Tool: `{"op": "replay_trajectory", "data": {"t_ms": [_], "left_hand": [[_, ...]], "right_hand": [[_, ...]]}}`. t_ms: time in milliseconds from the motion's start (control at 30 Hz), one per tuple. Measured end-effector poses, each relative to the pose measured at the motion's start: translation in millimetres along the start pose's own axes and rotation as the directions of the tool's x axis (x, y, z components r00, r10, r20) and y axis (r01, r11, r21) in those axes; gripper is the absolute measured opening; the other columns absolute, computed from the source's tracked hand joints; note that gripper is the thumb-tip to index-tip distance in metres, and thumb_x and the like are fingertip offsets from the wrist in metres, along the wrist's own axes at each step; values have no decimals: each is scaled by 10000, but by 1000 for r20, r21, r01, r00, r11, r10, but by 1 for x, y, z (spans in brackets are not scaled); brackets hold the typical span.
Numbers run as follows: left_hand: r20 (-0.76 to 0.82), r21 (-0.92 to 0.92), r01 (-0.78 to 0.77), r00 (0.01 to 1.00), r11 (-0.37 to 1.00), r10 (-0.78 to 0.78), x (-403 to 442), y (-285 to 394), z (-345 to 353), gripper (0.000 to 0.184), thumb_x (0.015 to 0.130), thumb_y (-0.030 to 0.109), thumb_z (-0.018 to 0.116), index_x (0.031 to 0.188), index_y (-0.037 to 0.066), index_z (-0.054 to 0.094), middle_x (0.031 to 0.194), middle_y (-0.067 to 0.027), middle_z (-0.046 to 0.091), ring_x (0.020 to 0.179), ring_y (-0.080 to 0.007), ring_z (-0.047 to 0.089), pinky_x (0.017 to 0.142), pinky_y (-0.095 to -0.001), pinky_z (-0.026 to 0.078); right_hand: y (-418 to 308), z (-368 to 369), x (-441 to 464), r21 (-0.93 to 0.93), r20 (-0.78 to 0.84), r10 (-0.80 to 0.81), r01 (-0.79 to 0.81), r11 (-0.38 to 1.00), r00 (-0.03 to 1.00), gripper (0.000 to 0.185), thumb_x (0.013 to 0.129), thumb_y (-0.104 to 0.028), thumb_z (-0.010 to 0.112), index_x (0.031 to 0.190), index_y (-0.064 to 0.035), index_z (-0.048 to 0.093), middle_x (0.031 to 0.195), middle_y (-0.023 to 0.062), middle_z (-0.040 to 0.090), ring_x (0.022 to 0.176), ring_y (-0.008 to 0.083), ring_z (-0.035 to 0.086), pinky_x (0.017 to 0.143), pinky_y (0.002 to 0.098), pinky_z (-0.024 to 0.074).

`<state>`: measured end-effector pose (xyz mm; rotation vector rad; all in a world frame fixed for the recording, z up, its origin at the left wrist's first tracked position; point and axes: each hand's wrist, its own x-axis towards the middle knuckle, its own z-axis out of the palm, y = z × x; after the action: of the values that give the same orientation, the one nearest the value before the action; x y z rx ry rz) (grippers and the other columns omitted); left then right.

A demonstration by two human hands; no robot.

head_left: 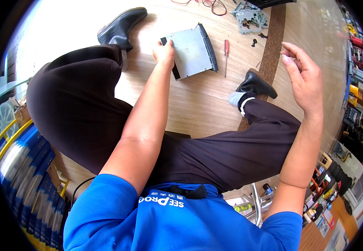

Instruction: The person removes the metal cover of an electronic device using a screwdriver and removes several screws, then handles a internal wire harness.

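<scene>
My left hand (164,52) grips the left edge of a flat grey metal box with a black front panel (189,53), which looks like a disc drive. The thumb lies on its top face and the other fingers are mostly hidden at the edge. The black panel faces right. A screwdriver (226,52) with a red handle lies on the floor just right of the box. Off to the right, my right hand (306,81) is raised above the floor, fingers loosely curled and apart, holding nothing.
Dismantled metal parts (250,19) and small black pieces (254,42) lie beyond the screwdriver. A red and black cable (215,6) is at the top. My boots (123,27) flank the work area. Crowded shelves (359,83) line the right; blue-fronted racks (26,180) stand left.
</scene>
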<state>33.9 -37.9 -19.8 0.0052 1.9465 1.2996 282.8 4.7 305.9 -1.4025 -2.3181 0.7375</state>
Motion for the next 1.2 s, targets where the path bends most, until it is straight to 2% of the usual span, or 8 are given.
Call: {"op": "replay_trajectory", "data": {"t_ms": [200,267,500,567,600,667,867,1200], "left_hand": [[-18,-12,4,1000,1000,-4,0,0,0,328,844,113,710,1117,-30,598,1010,-150,672,883,-218,627,808,-350,495],[53,39,-13,999,999,10,-1,2,-3,431,865,130,695,1231,-37,538,1070,-152,653,930,-221,617,814,-353,489],[44,55,-17,999,998,15,-1,1,-3,436,868,137,694,1234,-39,537,1086,-161,647,943,-228,615,823,-361,489],[-15,50,-35,999,998,36,1,-3,-1,301,834,119,712,1078,-23,610,986,-152,675,876,-226,628,811,-355,493],[-14,52,-35,999,998,36,2,-3,-1,301,834,119,712,1078,-23,610,986,-152,675,876,-226,628,811,-355,493],[52,59,-21,998,998,18,4,-4,-2,450,868,138,695,1245,-40,529,1098,-162,644,948,-231,613,826,-360,488],[22,119,-70,997,990,68,13,-15,2,403,867,133,694,1209,-32,561,1066,-146,657,926,-225,617,816,-354,491],[18,100,-39,999,994,37,0,0,1,380,864,130,696,1186,-34,576,1058,-148,658,916,-225,617,805,-359,492]], "right_hand": [[1,1,1,4,1,-8,8,1000,1000,269,896,-120,662,1143,-16,638,872,50,664,685,77,536,635,234,462],[2,1,1,-4,6,-19,19,1000,1000,267,893,-120,664,1138,-15,640,869,52,663,672,78,530,627,235,460],[0,1,1,-15,12,-24,24,1000,1000,268,889,-119,666,1136,-17,641,858,46,653,638,78,503,599,236,444],[0,1,0,-22,12,-26,26,999,1000,269,887,-116,666,1136,-18,641,852,43,649,631,77,494,594,235,439],[0,2,0,-21,12,-25,25,999,1000,269,887,-116,666,1136,-18,641,852,43,649,631,77,494,594,235,439],[-1,2,-1,-22,17,-30,31,999,999,268,885,-109,664,1135,-17,641,854,42,647,632,76,489,593,234,437],[-3,2,-1,-18,22,-35,36,999,999,267,876,-96,667,1128,-14,643,845,35,639,621,79,466,582,240,430],[-5,2,-2,-47,42,-51,53,997,998,274,868,-89,670,1130,-12,643,848,53,642,625,90,482,582,242,434]]}}
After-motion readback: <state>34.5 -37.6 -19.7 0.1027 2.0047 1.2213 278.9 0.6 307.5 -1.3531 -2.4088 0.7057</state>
